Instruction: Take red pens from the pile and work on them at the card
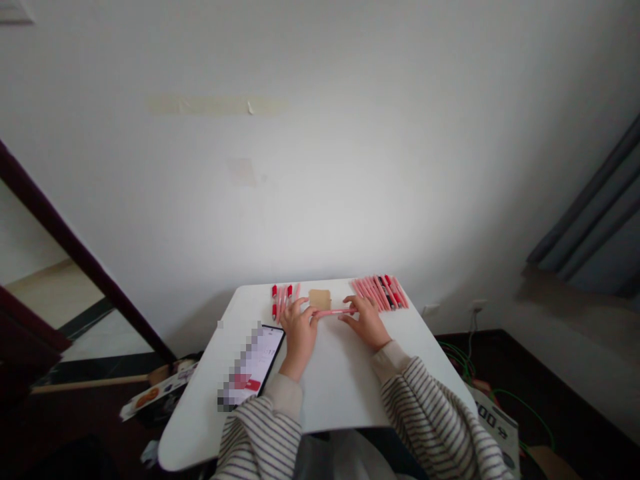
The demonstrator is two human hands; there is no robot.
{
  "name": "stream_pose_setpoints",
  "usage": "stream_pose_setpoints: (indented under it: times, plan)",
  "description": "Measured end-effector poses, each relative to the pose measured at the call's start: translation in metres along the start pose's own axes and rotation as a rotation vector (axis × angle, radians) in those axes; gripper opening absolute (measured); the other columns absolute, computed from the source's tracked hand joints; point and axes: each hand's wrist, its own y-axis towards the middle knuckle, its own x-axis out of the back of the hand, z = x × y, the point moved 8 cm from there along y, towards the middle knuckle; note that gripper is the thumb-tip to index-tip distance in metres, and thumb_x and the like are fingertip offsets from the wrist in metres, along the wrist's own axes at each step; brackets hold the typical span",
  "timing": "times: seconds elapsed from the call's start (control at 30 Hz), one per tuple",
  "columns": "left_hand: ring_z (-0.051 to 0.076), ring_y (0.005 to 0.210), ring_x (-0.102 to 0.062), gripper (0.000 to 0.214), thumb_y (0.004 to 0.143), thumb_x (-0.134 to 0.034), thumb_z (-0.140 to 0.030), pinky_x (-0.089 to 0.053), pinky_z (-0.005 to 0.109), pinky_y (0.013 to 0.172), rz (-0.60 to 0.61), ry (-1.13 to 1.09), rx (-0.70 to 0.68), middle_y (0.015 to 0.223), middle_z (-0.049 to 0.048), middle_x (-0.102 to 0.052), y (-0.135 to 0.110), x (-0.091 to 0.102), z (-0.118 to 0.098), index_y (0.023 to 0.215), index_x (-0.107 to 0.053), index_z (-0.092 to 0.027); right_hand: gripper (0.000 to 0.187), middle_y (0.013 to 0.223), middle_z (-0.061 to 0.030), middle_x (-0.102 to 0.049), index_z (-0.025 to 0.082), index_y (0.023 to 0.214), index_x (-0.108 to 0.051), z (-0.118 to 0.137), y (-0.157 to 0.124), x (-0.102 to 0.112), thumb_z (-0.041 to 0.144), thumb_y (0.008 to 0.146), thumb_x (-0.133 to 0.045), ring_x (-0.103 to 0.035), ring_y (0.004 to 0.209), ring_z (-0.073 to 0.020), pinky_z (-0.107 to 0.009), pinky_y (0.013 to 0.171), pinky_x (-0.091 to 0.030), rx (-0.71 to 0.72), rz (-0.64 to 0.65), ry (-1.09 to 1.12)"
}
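A slim pink pen (334, 312) is held level above the white table, stretched between both hands. My left hand (300, 337) pinches its left end. At the other end, the thumb and fingers of my right hand (367, 323) close around the pen's tip. Just beyond the pen is a small tan square pad (320, 299). Several pink pens with red parts (281, 301) lie beside my left fingers, partly hidden by them. To the right of my right hand, a row of pink pens (370, 291) lies side by side, with a few red and black parts among them.
A phone (260, 360) with a lit, partly blurred screen lies on the white table (345, 400) left of my left forearm. The table's far edge stands close to the wall (320, 167). Green cables (463, 360) and a printed box (493, 420) are on the floor at right.
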Motion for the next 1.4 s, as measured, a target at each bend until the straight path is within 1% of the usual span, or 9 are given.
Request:
stream_pose_setpoints:
  times: [0.1, 0.2, 0.4, 0.6, 0.77, 0.97, 1.17, 1.27, 1.4]
  plan:
    - [0.028, 0.118, -0.048, 0.016, 0.084, -0.06, -0.034, -0.032, 0.052, 0.106, 0.008, -0.008, -0.005, 0.123, 0.0061, -0.061, 0.0, -0.001, 0.0, 0.087, -0.075, -0.026, 0.017, 0.088, -0.0018, -0.068, 0.024, 0.094, -0.065, 0.0, 0.0, 0.0, 0.04, 0.09, -0.061, -0.059, 0.09, -0.0192, -0.039, 0.095, -0.032, 0.01, -0.002, -0.012]
    - [0.028, 0.118, -0.048, 0.015, 0.083, -0.061, -0.034, -0.032, 0.051, 0.105, 0.017, -0.007, -0.003, 0.124, 0.0045, -0.061, 0.0, -0.001, 0.0, 0.087, -0.075, -0.028, 0.027, 0.085, -0.0031, -0.068, 0.024, 0.085, -0.068, -0.001, 0.0, -0.001, 0.043, 0.094, -0.052, -0.057, 0.093, -0.0205, -0.041, 0.098, -0.029, 0.005, 0.012, -0.051]
    - [0.028, 0.118, -0.049, 0.013, 0.082, -0.063, -0.033, -0.033, 0.051, 0.103, 0.011, 0.015, 0.023, 0.123, 0.004, -0.062, 0.0, 0.001, 0.001, 0.086, -0.074, -0.028, 0.027, 0.095, -0.0037, -0.068, 0.025, 0.104, -0.064, -0.005, 0.0, 0.001, 0.047, 0.089, -0.059, -0.057, 0.096, -0.0212, -0.04, 0.097, -0.031, -0.034, -0.017, -0.004]
    - [0.026, 0.118, -0.049, 0.012, 0.082, -0.063, -0.031, -0.031, 0.05, 0.105, 0.003, -0.009, 0.004, 0.122, 0.0025, -0.063, 0.001, 0.004, -0.002, 0.088, -0.074, -0.03, 0.029, 0.087, -0.0042, -0.069, 0.024, 0.084, -0.069, -0.006, -0.001, -0.003, 0.043, 0.095, -0.049, -0.057, 0.096, -0.0219, -0.045, 0.1, -0.026, -0.067, 0.014, -0.043]
    - [0.027, 0.116, -0.049, 0.013, 0.082, -0.062, -0.033, -0.032, 0.051, 0.104, 0.001, 0.008, 0.025, 0.121, 0.0029, -0.063, 0.0, 0.004, -0.001, 0.086, -0.074, -0.029, 0.03, 0.096, -0.0046, -0.069, 0.025, 0.111, -0.063, -0.004, -0.001, 0.003, 0.045, 0.089, -0.059, -0.058, 0.098, -0.022, -0.045, 0.101, -0.028, -0.05, -0.039, -0.033]
    - [0.028, 0.117, -0.048, 0.014, 0.083, -0.062, -0.034, -0.032, 0.052, 0.104, 0.009, 0.003, 0.016, 0.122, 0.0028, -0.063, 0.0, 0.0, 0.0, 0.085, -0.075, -0.03, 0.02, 0.089, -0.0038, -0.069, 0.026, 0.088, -0.069, -0.004, -0.001, 0.0, 0.042, 0.091, -0.056, -0.058, 0.096, -0.0215, -0.046, 0.102, -0.027, -0.022, -0.022, -0.067]
    - [0.029, 0.117, -0.047, 0.016, 0.084, -0.06, -0.034, -0.032, 0.052, 0.105, 0.008, 0.014, 0.026, 0.121, 0.0033, -0.063, 0.001, -0.002, 0.002, 0.085, -0.074, -0.029, 0.022, 0.098, -0.0039, -0.069, 0.028, 0.105, -0.067, 0.0, -0.001, 0.003, 0.043, 0.09, -0.06, -0.057, 0.101, -0.0223, -0.048, 0.104, -0.024, -0.003, -0.029, -0.063]
    - [0.029, 0.116, -0.047, 0.018, 0.084, -0.059, -0.034, -0.031, 0.053, 0.105, 0.022, 0.018, 0.016, 0.119, 0.0047, -0.063, 0.001, -0.004, 0.002, 0.081, -0.075, -0.026, 0.019, 0.091, -0.0031, -0.07, 0.028, 0.094, -0.07, 0.004, -0.001, 0.004, 0.042, 0.091, -0.057, -0.056, 0.099, -0.0225, -0.05, 0.105, -0.022, 0.014, -0.012, -0.091]
    - [0.028, 0.115, -0.047, 0.015, 0.083, -0.06, -0.03, -0.031, 0.051, 0.106, 0.027, 0.002, -0.012, 0.117, 0.0054, -0.062, 0.001, -0.002, -0.003, 0.081, -0.074, -0.026, 0.035, 0.077, -0.0021, -0.067, 0.024, 0.076, -0.068, 0.005, 0.0, 0.001, 0.041, 0.097, -0.046, -0.054, 0.093, -0.0211, -0.052, 0.108, -0.017, 0.019, 0.019, -0.107]
